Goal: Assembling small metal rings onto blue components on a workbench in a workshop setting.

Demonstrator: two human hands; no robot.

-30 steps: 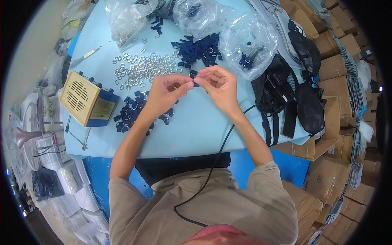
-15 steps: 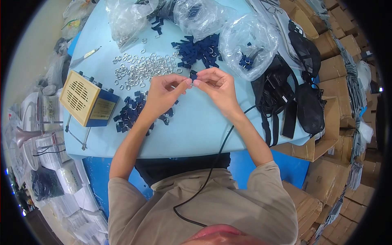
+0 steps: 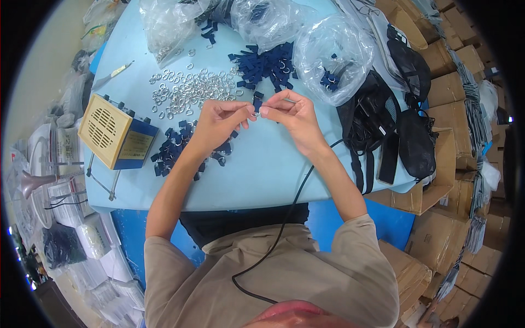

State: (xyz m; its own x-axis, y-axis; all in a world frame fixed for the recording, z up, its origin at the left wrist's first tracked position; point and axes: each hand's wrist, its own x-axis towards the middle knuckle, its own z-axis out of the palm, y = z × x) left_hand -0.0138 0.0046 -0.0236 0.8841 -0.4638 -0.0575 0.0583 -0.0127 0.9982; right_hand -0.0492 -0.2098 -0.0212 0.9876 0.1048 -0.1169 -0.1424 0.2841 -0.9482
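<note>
My left hand [image 3: 223, 123] and my right hand [image 3: 295, 121] meet over the middle of the table, thumbs and fingertips pinched together. Between them is a short navy fabric strap [image 3: 257, 100], standing up past the fingertips. A silver metal ring [image 3: 256, 114] shows at its lower end, partly covered by both thumbs. Beyond the left hand lies a spread of loose silver rings [image 3: 191, 90]. A heap of navy straps [image 3: 268, 65] lies farther off, past the fingertips. Beside my left forearm is a pile of navy straps with rings [image 3: 176, 145].
A cream and blue box-shaped device [image 3: 112, 131] stands on the table [image 3: 262, 180] at the left, with a thin-bladed tool [image 3: 112, 75] behind it. Clear plastic bags [image 3: 333, 60] line the far side. A black bag [image 3: 372, 109] and a phone [image 3: 388, 158] lie at right; cardboard boxes [image 3: 437, 235] stand beyond.
The strap between my fingertips now stands higher and shows more of its length, with the ring visible below it. Both hands have stayed in nearly the same place.
</note>
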